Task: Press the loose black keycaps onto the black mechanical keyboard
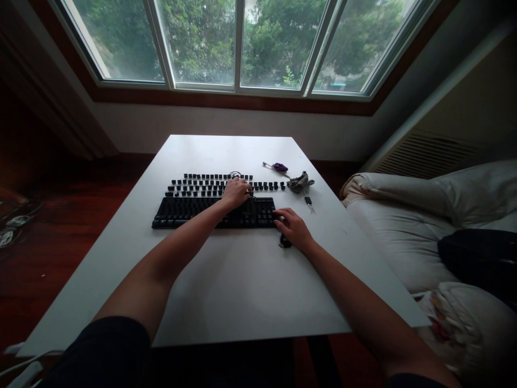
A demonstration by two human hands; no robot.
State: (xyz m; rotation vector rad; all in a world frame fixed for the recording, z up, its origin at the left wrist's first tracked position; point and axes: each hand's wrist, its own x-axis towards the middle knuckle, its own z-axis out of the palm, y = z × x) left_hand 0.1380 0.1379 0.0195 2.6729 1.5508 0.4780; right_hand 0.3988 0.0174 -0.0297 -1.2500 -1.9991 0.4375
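Observation:
A black keyboard point(189, 211) lies across the middle of the white table point(226, 291). Behind it, loose black keycaps point(197, 184) are laid out in rows. My left hand point(235, 193) reaches over the keyboard's far edge with its fingers curled down among the keycaps; what they pinch is too small to make out. My right hand point(294, 228) rests at the keyboard's right end, fingers bent, covering a small dark object point(284, 242) on the table.
A purple brush-like tool point(278, 167), a crumpled grey cloth point(301, 182) and a small black tool point(309, 201) lie right of the keycaps. White bedding point(404, 226) with a dark item point(480, 258) sits to the right. Windows fill the back wall.

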